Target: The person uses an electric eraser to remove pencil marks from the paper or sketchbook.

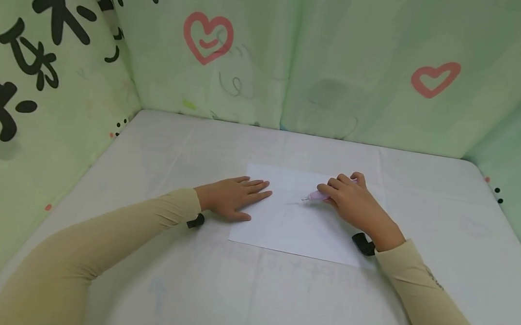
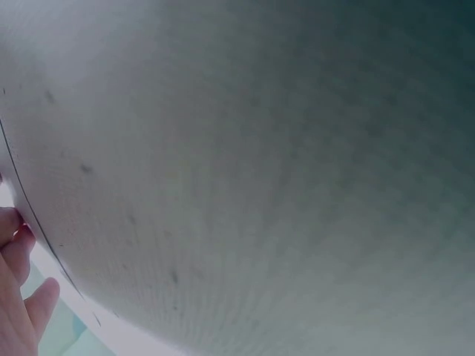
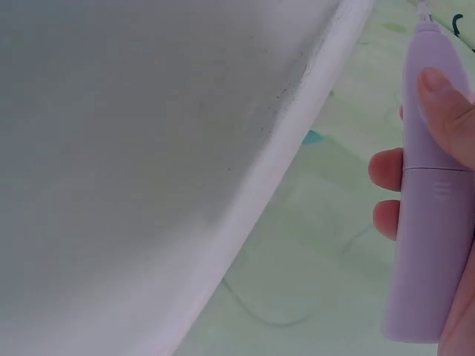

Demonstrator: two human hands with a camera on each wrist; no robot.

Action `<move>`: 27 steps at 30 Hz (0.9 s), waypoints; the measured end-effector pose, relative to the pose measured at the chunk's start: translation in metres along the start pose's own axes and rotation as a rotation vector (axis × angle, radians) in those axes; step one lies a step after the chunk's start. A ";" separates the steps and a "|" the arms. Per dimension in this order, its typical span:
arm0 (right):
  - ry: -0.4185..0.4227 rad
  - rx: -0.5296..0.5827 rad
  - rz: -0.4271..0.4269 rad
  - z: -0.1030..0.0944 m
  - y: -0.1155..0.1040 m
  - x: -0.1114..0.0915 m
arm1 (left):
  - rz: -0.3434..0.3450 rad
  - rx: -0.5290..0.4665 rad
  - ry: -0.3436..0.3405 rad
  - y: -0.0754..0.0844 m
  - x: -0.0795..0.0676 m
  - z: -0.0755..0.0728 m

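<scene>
A sheet of white paper lies on the white-covered table. My left hand rests palm down at its left side, fingers spread and reaching over the sheet. Only part of that hand shows at the edge of the left wrist view. With my right hand I grip a thick lavender pen-like device, its thumb lying along the upper body. The device's thin tip points left and down, close over the middle of the paper, beside a faint grey mark.
Green curtains with red hearts and black lettering surround the table at the back and sides. Black wrist-camera mounts show below both wrists. Beige sleeves cover both forearms.
</scene>
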State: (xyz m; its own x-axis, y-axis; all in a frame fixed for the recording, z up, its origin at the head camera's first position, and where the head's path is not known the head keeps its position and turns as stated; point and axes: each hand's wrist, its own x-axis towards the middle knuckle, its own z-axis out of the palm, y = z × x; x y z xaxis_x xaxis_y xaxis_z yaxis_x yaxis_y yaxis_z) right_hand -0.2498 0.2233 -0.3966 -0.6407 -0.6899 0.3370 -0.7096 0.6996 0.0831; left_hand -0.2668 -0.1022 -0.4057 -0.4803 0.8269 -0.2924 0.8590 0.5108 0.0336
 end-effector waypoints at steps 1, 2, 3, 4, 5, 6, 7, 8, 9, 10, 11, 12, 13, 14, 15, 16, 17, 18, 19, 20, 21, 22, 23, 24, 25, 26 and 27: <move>0.020 0.006 0.000 0.000 0.000 0.000 | 0.002 -0.002 0.004 0.000 0.000 -0.001; 0.042 0.012 -0.004 0.000 0.000 0.001 | -0.003 -0.002 0.002 0.000 -0.001 -0.001; 0.065 0.011 -0.012 0.000 -0.001 0.002 | -0.006 -0.004 0.001 0.000 -0.001 -0.001; 0.085 0.007 -0.022 0.000 -0.001 0.003 | -0.013 -0.004 -0.004 -0.001 -0.002 -0.002; 0.104 -0.001 -0.031 0.001 -0.001 0.004 | -0.017 -0.008 -0.006 -0.001 -0.003 -0.002; 0.117 -0.011 -0.040 0.001 -0.002 0.005 | -0.017 -0.016 -0.003 -0.001 -0.003 -0.002; 0.125 -0.021 -0.047 0.002 -0.003 0.005 | -0.014 -0.026 0.000 -0.001 -0.004 -0.001; 0.129 -0.034 -0.053 0.002 -0.004 0.006 | -0.016 -0.028 -0.002 -0.002 -0.004 -0.001; 0.132 -0.045 -0.059 0.003 -0.005 0.006 | -0.011 -0.031 0.002 -0.002 -0.004 0.000; 0.130 -0.057 -0.062 0.003 -0.005 0.006 | -0.006 -0.037 0.008 -0.002 -0.004 0.001; 0.129 -0.066 -0.063 0.003 -0.006 0.006 | 0.001 -0.041 0.016 -0.002 -0.004 0.001; 0.126 -0.075 -0.062 0.004 -0.006 0.006 | 0.006 -0.043 0.024 -0.003 -0.004 0.002; 0.123 -0.083 -0.059 0.004 -0.006 0.006 | 0.007 -0.042 0.026 -0.003 -0.003 0.002; 0.121 -0.094 -0.057 0.004 -0.007 0.006 | 0.006 -0.036 0.026 -0.003 -0.003 0.003; 0.116 -0.103 -0.054 0.004 -0.007 0.005 | 0.007 -0.033 0.027 -0.003 -0.002 0.003; 0.108 -0.112 -0.049 0.004 -0.007 0.005 | 0.006 -0.032 0.025 -0.003 -0.002 0.003; 0.100 -0.119 -0.045 0.004 -0.007 0.005 | 0.006 -0.033 0.024 -0.003 -0.002 0.003; 0.090 -0.126 -0.042 0.004 -0.008 0.004 | 0.008 -0.038 0.023 -0.002 -0.002 0.003; 0.081 -0.133 -0.039 0.005 -0.008 0.004 | 0.009 -0.043 0.020 -0.002 -0.001 0.003; 0.069 -0.139 -0.036 0.004 -0.008 0.003 | 0.011 -0.046 0.017 -0.002 -0.001 0.002; 0.059 -0.143 -0.033 0.004 -0.008 0.002 | 0.015 -0.051 0.016 -0.002 -0.001 0.001; 0.054 -0.146 -0.030 0.003 -0.008 0.002 | 0.019 -0.055 0.017 -0.001 0.000 0.000; 0.051 -0.148 -0.031 0.004 -0.009 0.003 | 0.021 -0.058 0.019 -0.001 -0.001 0.001; 0.053 -0.148 -0.032 0.005 -0.010 0.003 | 0.020 -0.057 0.020 -0.001 -0.002 0.001; 0.054 -0.147 -0.035 0.006 -0.010 0.004 | 0.019 -0.048 0.023 -0.001 -0.002 0.002; 0.056 -0.146 -0.040 0.006 -0.010 0.006 | 0.018 -0.043 0.026 -0.001 -0.002 0.003; 0.061 -0.147 -0.048 0.007 -0.010 0.008 | 0.014 -0.036 0.026 -0.002 -0.002 0.004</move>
State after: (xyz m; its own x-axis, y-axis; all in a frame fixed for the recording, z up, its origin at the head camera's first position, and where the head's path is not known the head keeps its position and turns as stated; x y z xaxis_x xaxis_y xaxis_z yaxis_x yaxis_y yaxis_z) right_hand -0.2496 0.2101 -0.4011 -0.5849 -0.7140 0.3848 -0.6859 0.6887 0.2350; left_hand -0.2667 -0.1058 -0.4086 -0.4734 0.8396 -0.2663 0.8589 0.5070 0.0716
